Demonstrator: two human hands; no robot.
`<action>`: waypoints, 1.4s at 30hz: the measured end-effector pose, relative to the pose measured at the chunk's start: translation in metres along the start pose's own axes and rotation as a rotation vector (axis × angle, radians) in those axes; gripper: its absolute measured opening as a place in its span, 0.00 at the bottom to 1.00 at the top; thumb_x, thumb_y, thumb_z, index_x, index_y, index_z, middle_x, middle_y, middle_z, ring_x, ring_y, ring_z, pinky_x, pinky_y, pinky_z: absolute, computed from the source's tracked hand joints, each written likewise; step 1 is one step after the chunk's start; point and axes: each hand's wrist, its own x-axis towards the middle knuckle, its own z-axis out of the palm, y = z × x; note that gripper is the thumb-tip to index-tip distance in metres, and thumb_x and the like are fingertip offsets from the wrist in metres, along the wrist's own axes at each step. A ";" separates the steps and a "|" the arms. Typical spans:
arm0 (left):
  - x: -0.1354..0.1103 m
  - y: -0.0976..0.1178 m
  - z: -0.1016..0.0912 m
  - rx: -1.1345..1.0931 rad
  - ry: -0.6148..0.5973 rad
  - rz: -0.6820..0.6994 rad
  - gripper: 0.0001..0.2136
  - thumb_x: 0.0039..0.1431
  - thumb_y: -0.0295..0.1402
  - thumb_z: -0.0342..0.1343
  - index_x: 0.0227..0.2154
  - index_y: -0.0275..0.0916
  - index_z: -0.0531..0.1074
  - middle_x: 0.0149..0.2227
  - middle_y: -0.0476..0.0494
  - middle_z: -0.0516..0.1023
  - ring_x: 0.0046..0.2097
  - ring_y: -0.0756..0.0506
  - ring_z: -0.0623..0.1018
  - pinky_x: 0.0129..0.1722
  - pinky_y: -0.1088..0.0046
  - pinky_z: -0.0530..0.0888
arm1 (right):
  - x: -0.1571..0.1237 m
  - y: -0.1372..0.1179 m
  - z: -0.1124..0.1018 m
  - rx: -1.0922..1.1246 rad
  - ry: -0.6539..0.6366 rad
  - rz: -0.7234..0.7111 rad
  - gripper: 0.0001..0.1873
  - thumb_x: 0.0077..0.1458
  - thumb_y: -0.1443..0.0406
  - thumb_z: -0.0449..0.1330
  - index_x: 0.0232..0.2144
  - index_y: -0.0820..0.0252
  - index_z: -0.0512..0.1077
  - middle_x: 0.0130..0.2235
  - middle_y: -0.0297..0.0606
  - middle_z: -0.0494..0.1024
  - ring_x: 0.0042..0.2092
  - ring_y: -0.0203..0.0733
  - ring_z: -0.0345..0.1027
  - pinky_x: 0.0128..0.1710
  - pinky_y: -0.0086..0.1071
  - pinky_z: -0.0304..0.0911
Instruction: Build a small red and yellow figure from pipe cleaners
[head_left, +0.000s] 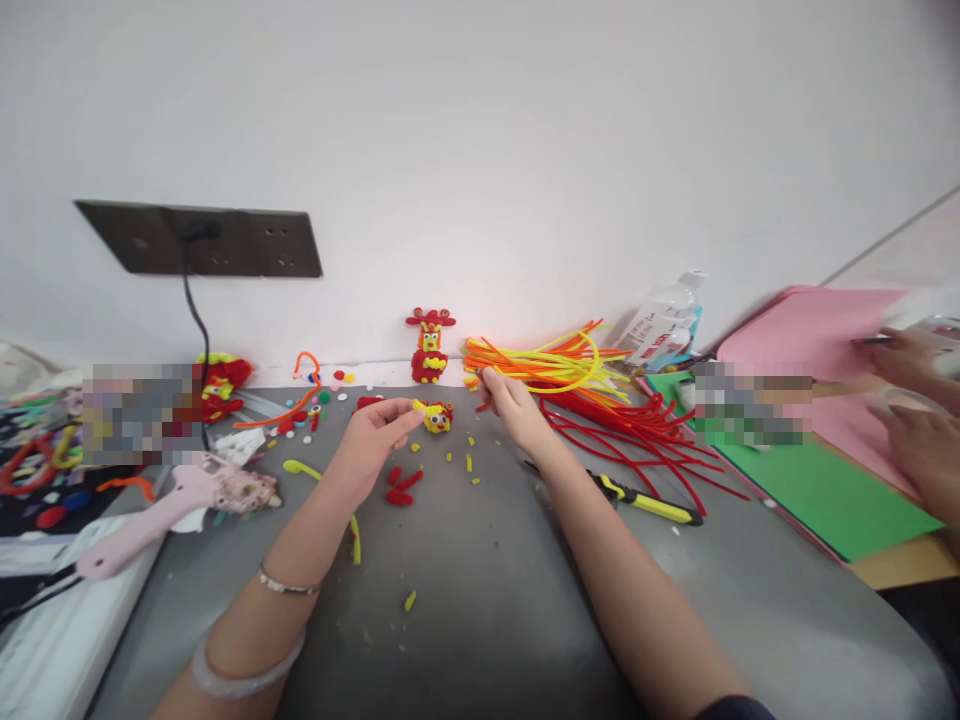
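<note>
My left hand (379,432) is closed in a pinch at the edge of a small yellow and red pipe-cleaner piece with eyes (438,419). To its right, my right hand (512,402) has its fingertips pressed together beside the bundle of pipe cleaners; what they hold, if anything, is too small to make out. Against the wall stands a finished-looking red and yellow pipe-cleaner figure (430,350). Red pipe-cleaner bits (403,487) and small yellow scraps (470,463) lie on the grey table (480,600) below my hands.
Orange and yellow pipe cleaners (547,362) and red ones (637,435) lie right, with a yellow-black utility knife (649,502). A pink glue gun (157,520) rests left. Another person's hands (919,420) are on pink paper (810,325) beside green sheets (847,495).
</note>
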 end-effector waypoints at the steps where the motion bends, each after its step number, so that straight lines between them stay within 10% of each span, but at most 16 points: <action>1: 0.000 0.000 0.000 0.011 0.002 -0.001 0.10 0.41 0.36 0.70 0.25 0.38 0.77 0.25 0.52 0.68 0.25 0.54 0.58 0.26 0.74 0.57 | 0.001 0.003 -0.002 -0.026 0.039 0.028 0.25 0.63 0.46 0.43 0.23 0.57 0.57 0.24 0.30 0.58 0.28 0.37 0.53 0.30 0.32 0.49; 20: -0.004 0.001 0.002 0.294 -0.094 0.096 0.11 0.50 0.39 0.62 0.30 0.38 0.69 0.26 0.53 0.70 0.26 0.53 0.64 0.27 0.77 0.62 | -0.001 0.018 -0.011 -0.412 0.014 0.171 0.10 0.54 0.59 0.57 0.26 0.58 0.68 0.28 0.35 0.74 0.31 0.41 0.66 0.31 0.31 0.55; 30: -0.009 -0.002 0.000 0.445 -0.296 -0.131 0.14 0.53 0.44 0.59 0.30 0.37 0.69 0.15 0.58 0.61 0.18 0.55 0.59 0.20 0.78 0.56 | -0.008 0.018 -0.008 -0.530 0.004 0.305 0.13 0.48 0.57 0.66 0.31 0.58 0.71 0.30 0.35 0.75 0.31 0.40 0.68 0.29 0.30 0.55; 38: -0.028 0.009 0.010 0.748 -0.571 -0.345 0.13 0.45 0.42 0.61 0.26 0.35 0.73 0.13 0.57 0.63 0.17 0.54 0.60 0.18 0.77 0.56 | -0.015 0.012 0.000 -0.492 0.366 0.059 0.18 0.52 0.49 0.59 0.29 0.57 0.67 0.31 0.37 0.73 0.33 0.43 0.67 0.31 0.32 0.57; 42: -0.057 0.014 0.012 0.788 -0.507 -0.310 0.12 0.46 0.41 0.59 0.26 0.36 0.72 0.13 0.56 0.63 0.17 0.54 0.61 0.18 0.77 0.57 | -0.031 0.008 0.008 -0.392 0.437 -0.132 0.10 0.58 0.57 0.55 0.32 0.57 0.66 0.33 0.38 0.71 0.36 0.42 0.66 0.37 0.33 0.60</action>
